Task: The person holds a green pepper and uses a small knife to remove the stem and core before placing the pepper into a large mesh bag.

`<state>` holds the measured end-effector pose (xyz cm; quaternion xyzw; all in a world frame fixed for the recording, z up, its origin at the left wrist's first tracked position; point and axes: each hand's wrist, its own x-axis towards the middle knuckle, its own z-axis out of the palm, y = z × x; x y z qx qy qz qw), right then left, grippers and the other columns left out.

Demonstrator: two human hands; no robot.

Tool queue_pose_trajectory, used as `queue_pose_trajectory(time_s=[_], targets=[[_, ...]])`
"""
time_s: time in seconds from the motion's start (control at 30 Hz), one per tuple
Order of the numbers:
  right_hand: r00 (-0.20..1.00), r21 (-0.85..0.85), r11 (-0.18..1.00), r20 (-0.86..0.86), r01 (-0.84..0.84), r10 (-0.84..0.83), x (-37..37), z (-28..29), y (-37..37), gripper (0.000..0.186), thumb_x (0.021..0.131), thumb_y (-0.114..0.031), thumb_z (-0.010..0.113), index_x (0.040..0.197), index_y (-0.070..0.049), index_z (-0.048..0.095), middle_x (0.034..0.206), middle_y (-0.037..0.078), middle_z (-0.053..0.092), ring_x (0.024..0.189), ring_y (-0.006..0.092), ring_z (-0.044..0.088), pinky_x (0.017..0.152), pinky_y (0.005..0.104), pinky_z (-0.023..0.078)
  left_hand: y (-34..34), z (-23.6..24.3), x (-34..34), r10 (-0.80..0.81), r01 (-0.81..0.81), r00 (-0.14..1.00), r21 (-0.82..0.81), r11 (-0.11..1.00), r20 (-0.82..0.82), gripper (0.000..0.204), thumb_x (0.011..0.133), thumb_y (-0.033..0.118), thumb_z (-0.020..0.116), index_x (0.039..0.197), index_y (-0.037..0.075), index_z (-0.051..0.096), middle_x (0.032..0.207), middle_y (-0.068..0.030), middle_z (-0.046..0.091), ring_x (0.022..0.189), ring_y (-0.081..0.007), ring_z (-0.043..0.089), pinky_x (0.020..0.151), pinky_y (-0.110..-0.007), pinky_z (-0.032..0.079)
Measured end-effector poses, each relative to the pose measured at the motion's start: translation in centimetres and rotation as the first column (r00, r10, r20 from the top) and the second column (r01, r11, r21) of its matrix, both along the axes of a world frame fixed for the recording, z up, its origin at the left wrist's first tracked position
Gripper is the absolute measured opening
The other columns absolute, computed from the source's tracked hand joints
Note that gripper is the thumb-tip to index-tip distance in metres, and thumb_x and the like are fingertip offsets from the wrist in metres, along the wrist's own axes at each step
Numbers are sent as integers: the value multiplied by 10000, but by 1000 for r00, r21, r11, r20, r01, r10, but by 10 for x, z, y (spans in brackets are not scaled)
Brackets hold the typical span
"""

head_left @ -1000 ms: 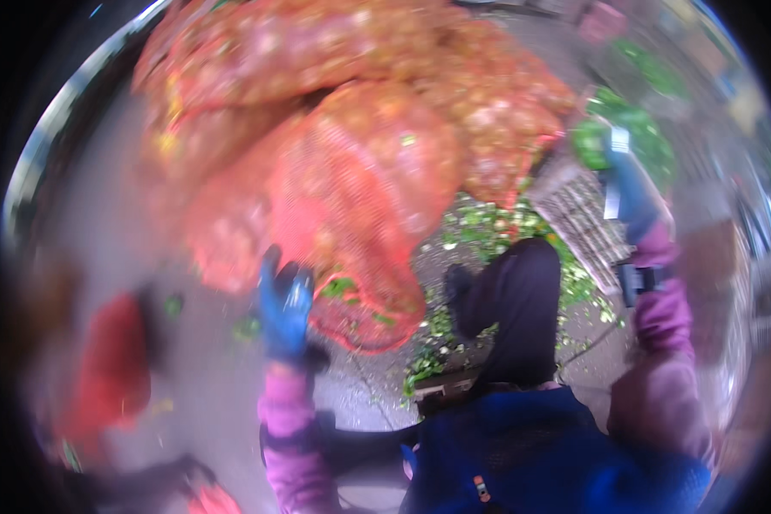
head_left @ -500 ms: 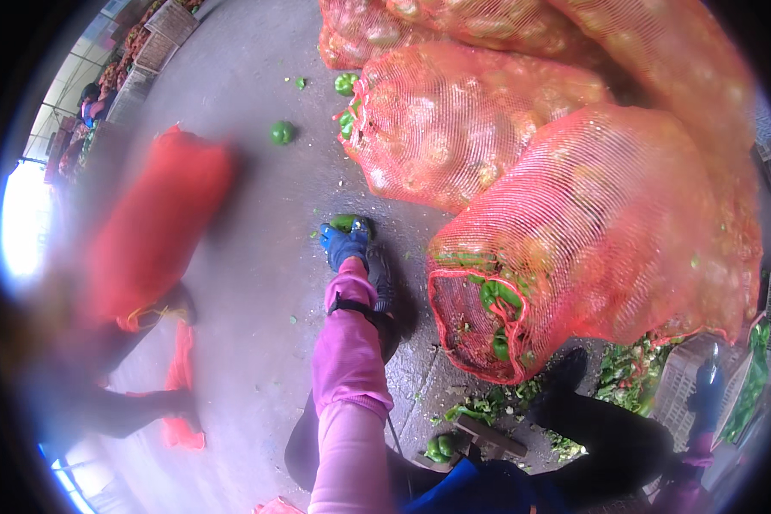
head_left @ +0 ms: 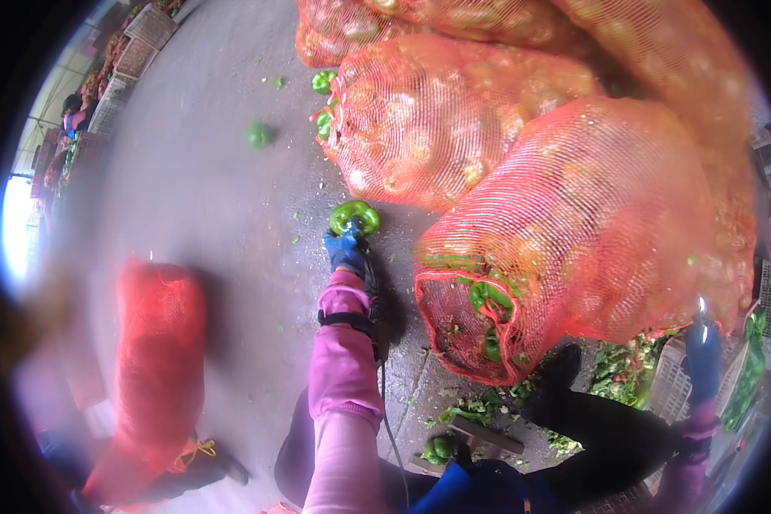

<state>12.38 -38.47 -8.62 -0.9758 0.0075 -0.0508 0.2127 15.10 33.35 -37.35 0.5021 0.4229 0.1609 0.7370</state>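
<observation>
My left hand (head_left: 346,252), in a blue glove, reaches out in front of me over the floor. Its fingers are closed on a green bell pepper (head_left: 360,214). Far to the right, my right hand (head_left: 704,353), also blue-gloved, is closed around something with a thin shiny tip; blur hides what it is. Beside my right leg lies an open red mesh sack (head_left: 565,231), with green peppers (head_left: 487,295) at its mouth and pale round produce showing through the net.
More full mesh sacks (head_left: 463,116) lie behind. A loose pepper (head_left: 259,134) is on the floor. At left a person handles a red sack (head_left: 158,343). Pepper scraps (head_left: 630,368) and a plastic crate (head_left: 672,377) are at right; several peppers (head_left: 438,449) lie near my feet.
The pepper at my left hand shows more fully, ahead of the fingers. My right hand has risen slightly in view. The red sack at left has come nearer and now stands more upright.
</observation>
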Motion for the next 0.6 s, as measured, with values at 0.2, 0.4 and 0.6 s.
queue_pose_trajectory(time_s=[0.2,0.4,0.6], targets=[[920,241,928,-340,284,-193,-3,136,132,295,855,-144,610,1133,-44,595,760,-13,555,615,65,500,548,258,439,-124,151,8,-120,442,857,-595,671,501,604,825,484,641,1243,65,518,1129,-158,608,965,-314,622,805,-422,544],[943,274,908,-5,-318,331,-49,184,183,401,852,-86,630,1245,-76,554,777,-9,577,641,53,501,578,243,440,-223,289,-39,-201,917,389,-357,179,899,856,790,627,537,1372,21,372,1262,-263,500,1120,-440,536,895,-472,516],[849,715,521,195,-466,492,-88,178,224,664,793,-76,725,1370,-36,398,1264,113,538,1208,159,473,969,303,426,-277,395,-116,-658,946,321,-206,248,681,738,926,614,380,1386,38,367,1251,-238,534,1059,-380,603,866,-450,534]])
